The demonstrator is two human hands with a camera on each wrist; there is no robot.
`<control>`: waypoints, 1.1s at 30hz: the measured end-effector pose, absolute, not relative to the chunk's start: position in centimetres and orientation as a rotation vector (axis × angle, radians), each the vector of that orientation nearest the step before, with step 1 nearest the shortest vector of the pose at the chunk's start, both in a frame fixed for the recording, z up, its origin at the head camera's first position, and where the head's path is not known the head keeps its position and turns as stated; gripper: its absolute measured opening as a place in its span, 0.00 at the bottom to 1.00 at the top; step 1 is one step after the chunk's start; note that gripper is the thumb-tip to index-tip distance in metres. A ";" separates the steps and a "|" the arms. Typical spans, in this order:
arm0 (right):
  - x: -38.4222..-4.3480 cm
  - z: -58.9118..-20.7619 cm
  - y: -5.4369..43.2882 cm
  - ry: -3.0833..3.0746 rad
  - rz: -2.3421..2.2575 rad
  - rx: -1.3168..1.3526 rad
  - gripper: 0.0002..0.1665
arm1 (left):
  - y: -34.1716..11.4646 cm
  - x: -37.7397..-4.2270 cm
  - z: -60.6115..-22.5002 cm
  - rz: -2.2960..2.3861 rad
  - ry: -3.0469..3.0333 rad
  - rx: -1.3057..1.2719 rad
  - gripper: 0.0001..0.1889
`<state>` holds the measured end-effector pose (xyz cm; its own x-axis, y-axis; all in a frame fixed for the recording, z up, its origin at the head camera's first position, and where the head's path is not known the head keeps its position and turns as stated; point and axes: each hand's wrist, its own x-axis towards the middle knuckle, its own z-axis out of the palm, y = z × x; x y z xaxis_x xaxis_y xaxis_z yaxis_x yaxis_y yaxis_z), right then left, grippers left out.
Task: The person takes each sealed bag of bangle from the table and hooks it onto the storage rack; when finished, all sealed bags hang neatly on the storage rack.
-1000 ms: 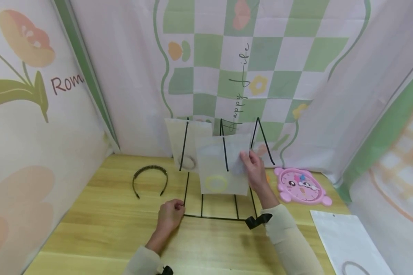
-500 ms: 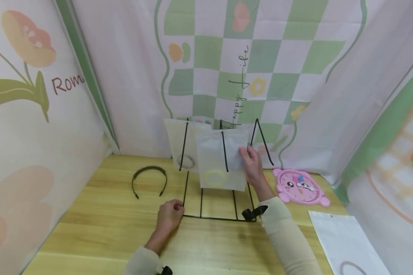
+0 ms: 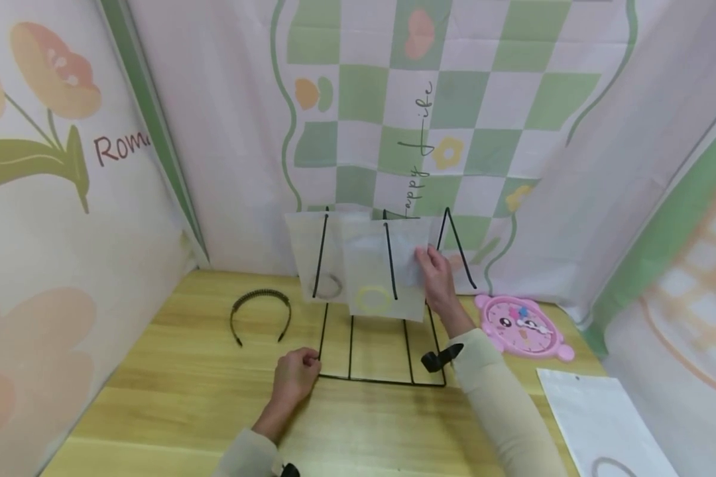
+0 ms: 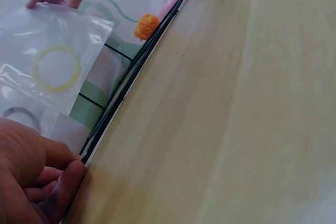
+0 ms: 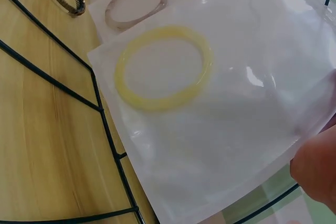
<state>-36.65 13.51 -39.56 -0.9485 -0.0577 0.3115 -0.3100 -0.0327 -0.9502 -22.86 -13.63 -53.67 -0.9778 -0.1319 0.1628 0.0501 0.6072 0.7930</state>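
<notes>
A black wire rack [image 3: 382, 381] with long slanting hooks stands on the wooden table. My left hand [image 3: 297, 376] pinches its front left corner. On the middle hook hangs a clear and white zip bag [image 3: 372, 262], and the bangle inside it [image 5: 165, 104] is yellow. My right hand [image 3: 440, 281] grips this bag's right edge between thumb and fingers. Partly behind it, a similar bag [image 3: 306, 245] with a greyish bangle [image 5: 115, 23] hangs from the left hook. Nothing hangs on the right hook [image 3: 461, 246].
Left of the rack lies a dark coiled headband [image 3: 261, 292]. A pink toy clock [image 3: 522, 324] is at the back right, with another bagged ring [image 3: 596, 411] in front of it. An orange pompom [image 4: 147, 26] shows behind the rack. Printed curtains [image 3: 233, 165] enclose the table.
My right hand has slid the yellow bangle's bag up and back along the middle hook. My left hand keeps its place at the rack's corner.
</notes>
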 end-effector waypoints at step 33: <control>-31.3 -44.4 20.7 -1.972 1.806 0.249 0.18 | -13.3 -22.9 -53.9 -1.254 -2.611 0.065 0.08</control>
